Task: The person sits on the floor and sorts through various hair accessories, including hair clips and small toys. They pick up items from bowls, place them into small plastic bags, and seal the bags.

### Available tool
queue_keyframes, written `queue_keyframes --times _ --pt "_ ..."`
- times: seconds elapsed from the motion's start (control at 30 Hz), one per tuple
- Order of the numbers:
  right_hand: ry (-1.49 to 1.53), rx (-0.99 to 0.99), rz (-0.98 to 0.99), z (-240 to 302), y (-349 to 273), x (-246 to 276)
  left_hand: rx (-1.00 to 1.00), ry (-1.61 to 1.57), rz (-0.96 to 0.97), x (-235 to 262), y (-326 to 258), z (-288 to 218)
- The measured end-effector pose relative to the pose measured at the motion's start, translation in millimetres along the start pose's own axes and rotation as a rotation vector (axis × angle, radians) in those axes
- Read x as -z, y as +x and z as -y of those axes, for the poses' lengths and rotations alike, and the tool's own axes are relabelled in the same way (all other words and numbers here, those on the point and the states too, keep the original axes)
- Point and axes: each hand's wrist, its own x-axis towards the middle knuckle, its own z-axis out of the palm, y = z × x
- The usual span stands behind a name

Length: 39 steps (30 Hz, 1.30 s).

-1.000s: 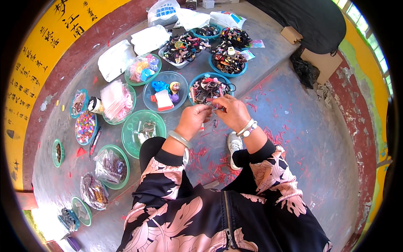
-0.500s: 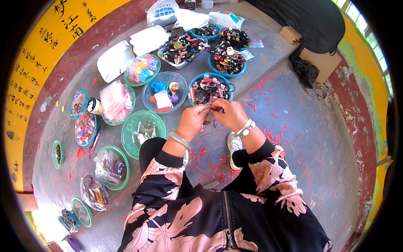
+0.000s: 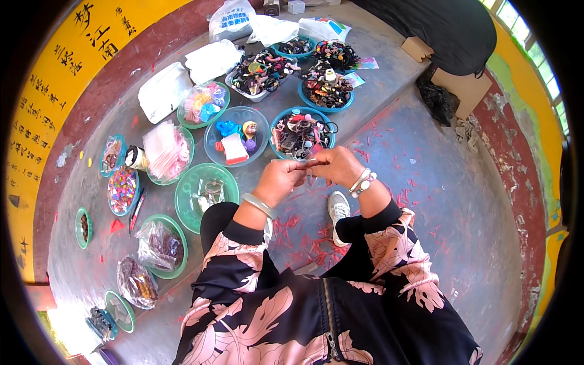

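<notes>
My left hand [image 3: 278,181], with a pale bangle at the wrist, is closed in a pinch. Its fingertips meet those of my right hand [image 3: 338,166], which is closed as well and wears a beaded bracelet [image 3: 365,184]. Between the fingertips is something too small to make out; a thin pale bit shows there. Just beyond the hands stands a blue basin [image 3: 333,141] heaped with dark hair ties [image 3: 298,131] and small coloured charms. A green basin [image 3: 185,210] with a clear bag [image 3: 210,193] in it is left of my left hand.
Past the hands are more basins of hair ties [image 3: 328,91], white bags [image 3: 164,91] and a clear basin [image 3: 219,155] with a blue toy. On the left lie a bowl of colourful beads [image 3: 123,188] and pink pouches [image 3: 165,152]. Red scraps [image 3: 298,240] litter the floor around my shoes [image 3: 339,210].
Both hands have come slightly lower and nearer to me, still pinched together. The right hand has turned, its fingers now reaching flatter toward the left. The whole view has shifted slightly.
</notes>
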Motion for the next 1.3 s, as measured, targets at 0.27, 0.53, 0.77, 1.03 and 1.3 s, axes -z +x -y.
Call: queue_keyframes --times 0.27,0.53,0.77,1.03,1.3 --pt "-0.124 0.028 0.089 -7 0 4 -0.020 0.001 0.048 -3 -2 3" --pt "-0.161 0.100 0.112 -16 3 3 0.025 -0.003 0.068 -6 -5 -3" --pt "-0.053 0.148 0.140 -11 -1 1 -0.029 -0.154 0.070 -6 -2 5" --pt "-0.240 0.226 0.005 -10 1 -2 -0.040 -0.076 -0.055 -6 2 10" --pt "-0.311 0.242 -0.122 -8 1 -2 -0.104 -0.106 -0.114 -3 9 19"
